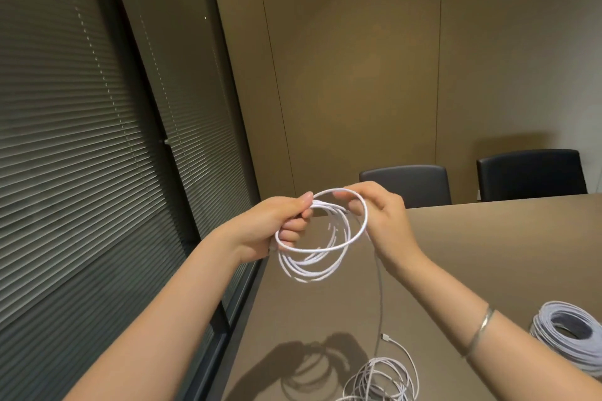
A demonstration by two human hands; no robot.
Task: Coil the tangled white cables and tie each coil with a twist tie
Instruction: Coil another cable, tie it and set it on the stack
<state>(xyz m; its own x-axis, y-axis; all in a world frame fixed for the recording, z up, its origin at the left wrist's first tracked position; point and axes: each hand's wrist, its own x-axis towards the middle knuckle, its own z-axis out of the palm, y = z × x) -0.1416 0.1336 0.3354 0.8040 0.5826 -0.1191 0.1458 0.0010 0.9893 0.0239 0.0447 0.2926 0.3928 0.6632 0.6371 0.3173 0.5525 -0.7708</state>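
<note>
Cable in the hands: a thin, round, white cable coil (317, 238) is held up in the air, above the near corner of the flat brown counter (488, 254).

Left hand: the left hand (273, 228) has its grip curled round one side of the coil. The thumb presses the loops together near the top, so all the rings stay in one bunch.

Right hand: the right hand (378, 212) pinches the newest, top loop between thumb and fingertips and lays it over the others.

Loose tail: one thin strand (379, 296) hangs down from the coil to the counter. It seems to join the loose pile of white cable (381, 378) lying at the near edge, where a small white plug (387, 337) shows.

How it will handle: the cable looks light and soft. It bends easily, but it is springy, so the rings may pop open if the grip lets go. It looks smooth, so loops could slide past each other.

Where to hold: best to keep holding where all the loops cross, under the left thumb. That is also a good place for a twist tie, though I cannot see any tie here.

Step now: I think the coil is partly wound, with more cable to pull up from the pile.

Other things: a thick round roll of pale cord (568, 335) sits on the counter at the right. Two dark chairs (405, 184) stand behind the counter. Grey window blinds (81, 156) fill the left side.
</note>
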